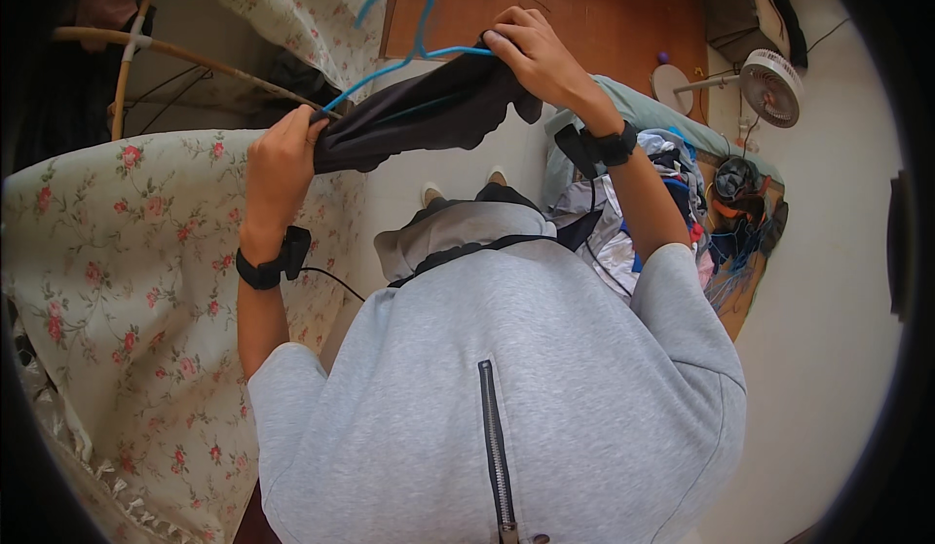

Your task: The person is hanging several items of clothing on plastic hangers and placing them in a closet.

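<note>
A blue clothes hanger [421,32] is held out in front of me with its hook pointing up and away. A dark garment [431,113] hangs from it in loose folds; its kind cannot be made out. My left hand [281,149] pinches the garment at the hanger's left end. At the opposite end my right hand [537,54] grips cloth and hanger together, thumb on top. Part of the hanger's lower bar is covered by the fabric.
To the left, a floral cloth [146,252] drapes over a frame of poles [204,62]. Heaped clothes [606,215] and tangled cords [734,266] lie at right. Beyond them stands a white fan [771,87]. A brown wooden panel [584,25] is ahead.
</note>
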The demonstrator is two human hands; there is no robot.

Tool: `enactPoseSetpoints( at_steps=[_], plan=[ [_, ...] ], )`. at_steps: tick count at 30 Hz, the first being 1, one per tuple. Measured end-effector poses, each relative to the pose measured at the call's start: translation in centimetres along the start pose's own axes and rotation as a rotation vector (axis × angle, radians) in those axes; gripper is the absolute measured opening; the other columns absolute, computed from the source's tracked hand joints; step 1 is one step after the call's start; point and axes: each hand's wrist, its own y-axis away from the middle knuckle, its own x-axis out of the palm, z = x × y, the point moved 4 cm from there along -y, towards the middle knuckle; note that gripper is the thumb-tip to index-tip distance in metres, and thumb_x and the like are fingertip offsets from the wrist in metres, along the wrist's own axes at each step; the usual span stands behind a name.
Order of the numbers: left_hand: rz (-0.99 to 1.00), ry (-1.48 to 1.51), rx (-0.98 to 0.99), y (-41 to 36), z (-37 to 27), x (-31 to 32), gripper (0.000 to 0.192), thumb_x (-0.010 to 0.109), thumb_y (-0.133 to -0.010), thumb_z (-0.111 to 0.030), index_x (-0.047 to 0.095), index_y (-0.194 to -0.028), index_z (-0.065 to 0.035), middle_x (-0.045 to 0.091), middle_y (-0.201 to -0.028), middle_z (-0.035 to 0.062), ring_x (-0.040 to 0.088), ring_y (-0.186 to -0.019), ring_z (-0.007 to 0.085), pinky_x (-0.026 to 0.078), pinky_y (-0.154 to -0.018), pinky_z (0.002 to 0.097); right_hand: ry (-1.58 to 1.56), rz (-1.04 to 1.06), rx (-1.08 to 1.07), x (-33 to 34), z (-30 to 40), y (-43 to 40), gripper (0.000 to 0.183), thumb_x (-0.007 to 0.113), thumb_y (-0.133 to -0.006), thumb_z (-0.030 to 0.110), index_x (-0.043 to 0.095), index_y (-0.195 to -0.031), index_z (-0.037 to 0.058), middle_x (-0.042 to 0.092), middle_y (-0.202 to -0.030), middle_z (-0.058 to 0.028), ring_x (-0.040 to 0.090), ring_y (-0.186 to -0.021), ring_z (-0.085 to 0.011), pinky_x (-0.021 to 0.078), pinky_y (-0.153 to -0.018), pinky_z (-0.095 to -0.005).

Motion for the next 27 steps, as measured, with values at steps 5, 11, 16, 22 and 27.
enactPoseSetpoints(
  at_steps=[5, 11, 16, 22, 27],
  plan=[
    [0.034, 0.274, -0.138, -1.4, 1.0, -1.2, 0.021, 0.058, -0.102, -0.015, 0.058, -0.102, 0.0054, 0.062, -0.087, 0.0231, 0.059, -0.076, 0.0439, 0.047, -0.066, 0.0443, -0.158, 0.16, 0.284, -0.7, 1.1, 0.2, 0.036, 0.052, -0.104, 0.03, 0.067, -0.091, 0.001, 0.054, -0.063, -0.0207, 0.056, -0.061, -0.0384, 0.0425, -0.059, -0.047],
    [-0.097, 0.128, -0.018, -3.9, -0.2, -2.5, 0.024, 0.053, -0.106, -0.02, 0.059, -0.103, 0.0028, 0.059, -0.079, 0.0192, 0.053, -0.066, 0.0345, 0.045, -0.065, 0.0357, 0.073, 0.019, 0.047, -2.8, 2.4, -1.6, 0.038, 0.052, -0.105, 0.033, 0.066, -0.082, 0.0062, 0.054, -0.055, -0.0138, 0.053, -0.051, -0.0364, 0.04, -0.05, -0.0449],
    [-0.086, 0.107, 0.024, -5.0, -0.8, -3.1, 0.028, 0.061, -0.1, -0.027, 0.068, -0.106, 0.0002, 0.068, -0.092, 0.0217, 0.064, -0.085, 0.0434, 0.053, -0.072, 0.0425, 0.159, 0.172, -0.078, -4.8, 3.3, -2.7, 0.037, 0.054, -0.105, 0.035, 0.07, -0.084, 0.009, 0.054, -0.054, -0.0118, 0.056, -0.05, -0.0311, 0.0431, -0.05, -0.0385],
    [-0.097, 0.117, -0.033, -5.1, -1.0, -1.6, 0.029, 0.057, -0.103, -0.028, 0.066, -0.107, -0.0004, 0.064, -0.086, 0.0243, 0.061, -0.078, 0.0444, 0.049, -0.065, 0.0452, 0.153, 0.11, -0.107, -4.8, 3.6, -3.3, 0.041, 0.054, -0.105, 0.038, 0.068, -0.08, 0.008, 0.053, -0.052, -0.0106, 0.054, -0.048, -0.0306, 0.0425, -0.051, -0.0386],
    [-0.122, 0.462, -0.122, -5.7, -0.1, 0.4, 0.04, 0.057, -0.105, -0.037, 0.058, -0.097, 0.003, 0.048, -0.069, 0.0184, 0.043, -0.06, 0.0231, 0.04, -0.059, 0.0364, 0.192, 0.141, -0.056, -4.9, 3.2, -3.8, 0.04, 0.054, -0.105, 0.036, 0.068, -0.086, 0.0047, 0.056, -0.059, -0.0144, 0.058, -0.057, -0.0322, 0.0442, -0.055, -0.0393]
  ],
)
